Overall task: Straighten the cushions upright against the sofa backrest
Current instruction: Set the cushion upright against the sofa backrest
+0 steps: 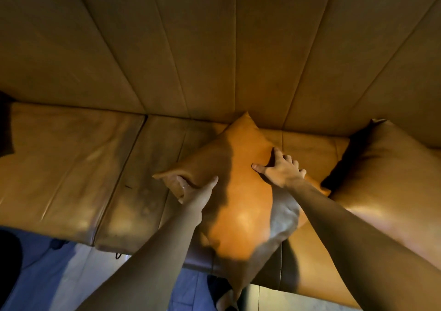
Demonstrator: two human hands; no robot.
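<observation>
A tan leather cushion lies turned like a diamond on the sofa seat, its top corner touching the panelled backrest. My left hand grips the cushion's left corner, thumb on top and fingers underneath. On its right upper side my right hand presses flat with fingers spread. A second, larger tan cushion leans at the right end of the sofa, a dark gap beside it.
The sofa's front edge runs across the lower part of the view, with a pale floor below it. A dark object sits at the far left of the seat. Another dark shape is on the floor at left.
</observation>
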